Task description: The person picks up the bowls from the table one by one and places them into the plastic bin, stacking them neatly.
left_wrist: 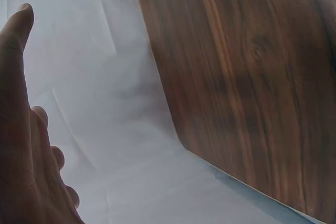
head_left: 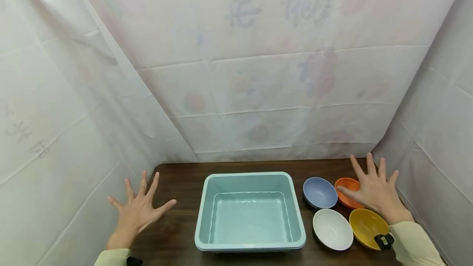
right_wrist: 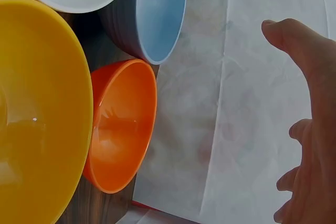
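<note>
1. Orange bowl (head_left: 346, 192) sits at the far right of the table (head_left: 181, 225), partly under my right hand (head_left: 375, 190) in the head view; thumb reaches over its rim, can't tell if it touches.
2. R hand: fingers spread wide and straight, palm down, holding nothing. R wrist view shows the thumb (right_wrist: 294, 40) and curled-in fingertips against the white sheet, w/ the orange bowl (right_wrist: 121, 124) off to the side.
3. Blue bowl (head_left: 319, 192) is just left of the orange one, rims nearly meeting. White bowl (head_left: 332, 229) sits in front of the blue one, yellow bowl (head_left: 367, 228) in front of the orange one; the 4 make a tight square.
4. Teal plastic tub (head_left: 250, 210) stands mid-table, just left of the bowls, nothing visible inside.
5. L hand (head_left: 138, 210) hovers over the table's left edge, well apart from the tub, fingers splayed and straight, gripping nothing. L wrist view: only the thumb side of the hand (left_wrist: 21, 129), wood grain (left_wrist: 247, 77) and white sheet (left_wrist: 105, 77).
6. White printed sheeting (head_left: 258, 73) walls in the table at back and both sides. Pale sleeves (head_left: 414, 241) on both arms; small black clip (head_left: 384, 240) at the R cuff.
</note>
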Tool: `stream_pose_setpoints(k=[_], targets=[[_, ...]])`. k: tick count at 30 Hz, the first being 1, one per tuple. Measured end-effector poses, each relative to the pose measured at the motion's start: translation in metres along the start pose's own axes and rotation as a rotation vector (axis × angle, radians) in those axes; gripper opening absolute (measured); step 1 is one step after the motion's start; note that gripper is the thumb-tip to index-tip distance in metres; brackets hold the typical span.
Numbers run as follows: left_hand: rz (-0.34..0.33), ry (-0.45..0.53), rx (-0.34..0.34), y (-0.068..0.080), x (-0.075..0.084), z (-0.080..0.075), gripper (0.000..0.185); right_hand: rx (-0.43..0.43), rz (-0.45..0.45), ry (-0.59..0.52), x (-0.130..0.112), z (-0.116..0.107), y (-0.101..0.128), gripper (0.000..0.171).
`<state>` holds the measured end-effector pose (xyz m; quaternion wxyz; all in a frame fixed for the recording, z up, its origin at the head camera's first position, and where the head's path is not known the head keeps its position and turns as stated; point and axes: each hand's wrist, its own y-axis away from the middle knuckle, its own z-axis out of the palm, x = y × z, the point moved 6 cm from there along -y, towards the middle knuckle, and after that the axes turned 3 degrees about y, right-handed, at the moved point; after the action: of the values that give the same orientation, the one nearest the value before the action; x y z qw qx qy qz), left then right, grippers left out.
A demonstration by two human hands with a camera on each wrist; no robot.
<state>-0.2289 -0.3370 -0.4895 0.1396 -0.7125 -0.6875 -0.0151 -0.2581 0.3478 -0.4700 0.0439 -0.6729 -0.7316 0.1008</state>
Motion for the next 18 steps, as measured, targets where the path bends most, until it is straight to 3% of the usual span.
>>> stream_pose_setpoints(k=[18], targets=[[0.086,0.027,0.012,-0.009,0.059,0.000,0.104,-0.003,0.012,-0.035,-0.008,-0.005,-0.001,0.118]])
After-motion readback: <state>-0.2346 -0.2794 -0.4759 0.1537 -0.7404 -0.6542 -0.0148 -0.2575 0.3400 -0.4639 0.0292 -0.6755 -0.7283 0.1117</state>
